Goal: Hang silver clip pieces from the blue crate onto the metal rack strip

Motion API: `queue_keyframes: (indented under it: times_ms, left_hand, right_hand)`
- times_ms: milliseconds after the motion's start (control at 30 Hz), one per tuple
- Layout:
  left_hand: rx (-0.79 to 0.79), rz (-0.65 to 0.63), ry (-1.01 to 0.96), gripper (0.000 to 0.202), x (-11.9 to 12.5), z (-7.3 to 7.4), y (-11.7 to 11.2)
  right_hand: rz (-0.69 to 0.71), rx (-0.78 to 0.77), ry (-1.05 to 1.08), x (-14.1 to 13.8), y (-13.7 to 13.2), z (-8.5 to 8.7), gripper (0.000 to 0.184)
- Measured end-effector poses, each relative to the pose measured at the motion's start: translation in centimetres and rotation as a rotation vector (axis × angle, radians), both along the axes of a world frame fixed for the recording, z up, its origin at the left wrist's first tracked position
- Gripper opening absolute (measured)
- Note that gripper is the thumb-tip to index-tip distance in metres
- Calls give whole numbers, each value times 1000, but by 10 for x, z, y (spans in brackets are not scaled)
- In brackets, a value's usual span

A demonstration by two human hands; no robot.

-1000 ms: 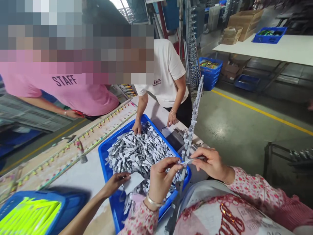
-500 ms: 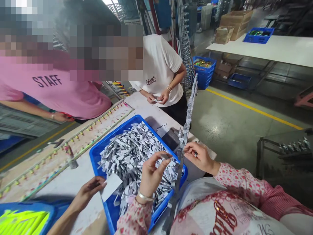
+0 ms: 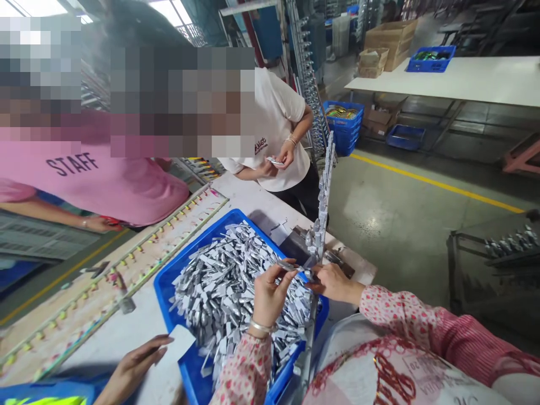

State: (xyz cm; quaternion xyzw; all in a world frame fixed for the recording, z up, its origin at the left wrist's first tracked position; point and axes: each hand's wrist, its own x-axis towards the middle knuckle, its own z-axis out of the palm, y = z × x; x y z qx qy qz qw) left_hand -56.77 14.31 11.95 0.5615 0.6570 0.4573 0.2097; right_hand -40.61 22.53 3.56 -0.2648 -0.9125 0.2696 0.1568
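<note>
Closely, left hand (image 3: 268,295) grip around slim silver piece (image 3: 287,264), right hand (image 3: 336,283) grip on toothed metal rack (image 3: 323,197).

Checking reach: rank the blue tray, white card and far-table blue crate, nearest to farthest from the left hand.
1. Blue tray, directly under the left hand.
2. White card, lower left.
3. Blue crate, far table, upper right.

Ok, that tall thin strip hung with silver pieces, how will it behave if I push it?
Probably whippy: the strip is long, narrow and leaning, with the right hand touching it low down. Likely tippy too, since silver pieces, like the one the left hand pinches, crowd its upper length. A push might shake some loose.
</note>
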Motion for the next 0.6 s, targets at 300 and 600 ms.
queue_keyframes:
  times_ms: [300, 600]
  left_hand:
    - [97, -228, 288, 11, 7, 5, 6]
    - [65, -244, 338, 18, 18, -1, 6]
  right_hand:
    - [59, 46, 1, 3, 4, -10, 24]
    - [61, 9, -1, 9, 3, -8, 27]
